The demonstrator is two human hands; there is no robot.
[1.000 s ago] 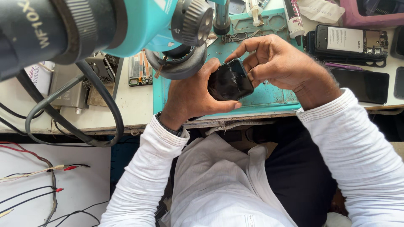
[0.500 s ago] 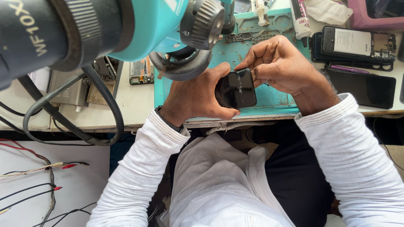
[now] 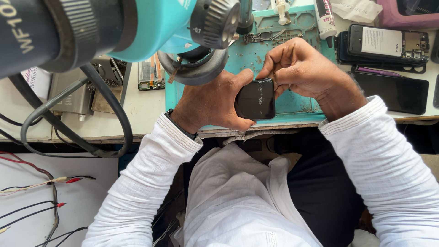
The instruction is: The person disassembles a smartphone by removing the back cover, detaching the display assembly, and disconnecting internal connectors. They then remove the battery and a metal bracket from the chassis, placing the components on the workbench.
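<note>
Since a moment ago I have turned the small black device (image 3: 255,99) so its glossy, scratched face looks up at me, and my hands have shifted a little toward the near edge of the bench. My left hand (image 3: 211,103) grips it from the left, thumb along the bottom edge and a finger hooked over the top corner. My right hand (image 3: 299,68) is curled over its upper right side, fingertips pressed together against the top edge, pinching there. The device sits above the teal work mat (image 3: 299,103), just in front of the microscope's ring light (image 3: 194,68). The turquoise microscope body (image 3: 151,23) fills the upper left. To the right lie an opened phone (image 3: 388,43) with its insides showing and a dark phone screen (image 3: 398,91). A glue tube (image 3: 323,16) stands near the top of the mat. A small circuit board (image 3: 151,73) lies to the left.
</note>
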